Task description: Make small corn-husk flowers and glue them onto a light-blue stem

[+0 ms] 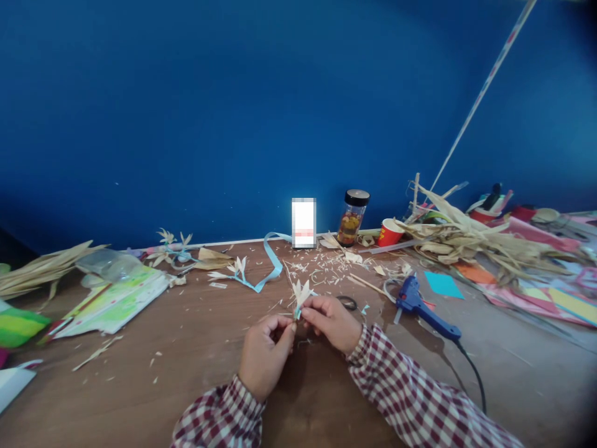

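Note:
A small pale flower made of dried husk (301, 292) stands upright between my two hands above the wooden table (196, 373). My left hand (263, 354) pinches its lower stem with fingers closed. From the right side, my right hand (332, 322) grips the base of the petals. Both wrists wear red-and-white checked sleeves. Husk trimmings lie scattered behind the flower.
A blue glue gun (420, 308) with a black cord lies right of my hands. Light blue ribbon (273, 264), a jar (353, 218), a red paper cup (389, 232), a heap of dried husks (471, 239) and coloured papers (112, 302) line the back by the blue wall.

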A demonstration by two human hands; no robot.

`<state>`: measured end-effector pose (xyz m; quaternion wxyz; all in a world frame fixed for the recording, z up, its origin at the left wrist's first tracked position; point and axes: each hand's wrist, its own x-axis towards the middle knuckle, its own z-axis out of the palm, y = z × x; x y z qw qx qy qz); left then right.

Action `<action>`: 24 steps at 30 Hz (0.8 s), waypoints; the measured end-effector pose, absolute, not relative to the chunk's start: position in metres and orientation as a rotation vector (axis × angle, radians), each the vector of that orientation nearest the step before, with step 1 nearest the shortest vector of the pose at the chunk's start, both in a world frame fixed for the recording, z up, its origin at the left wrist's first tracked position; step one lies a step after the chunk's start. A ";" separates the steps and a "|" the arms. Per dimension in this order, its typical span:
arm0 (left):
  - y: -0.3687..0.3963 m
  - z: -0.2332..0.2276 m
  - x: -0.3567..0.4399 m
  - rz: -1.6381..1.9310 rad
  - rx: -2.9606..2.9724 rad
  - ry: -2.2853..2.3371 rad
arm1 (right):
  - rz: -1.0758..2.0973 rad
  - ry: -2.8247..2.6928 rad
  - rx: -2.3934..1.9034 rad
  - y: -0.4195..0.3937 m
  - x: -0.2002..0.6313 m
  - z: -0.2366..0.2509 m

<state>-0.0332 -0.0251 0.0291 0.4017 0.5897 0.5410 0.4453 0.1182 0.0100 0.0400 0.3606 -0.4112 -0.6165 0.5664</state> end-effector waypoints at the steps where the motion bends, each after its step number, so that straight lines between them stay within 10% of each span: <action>1: -0.025 0.029 -0.034 1.125 1.523 1.381 | 1.454 -1.596 -1.057 0.010 0.119 0.040; 24: -0.026 0.026 -0.029 1.092 1.367 1.280 | 1.485 -1.393 -0.978 0.016 0.122 0.032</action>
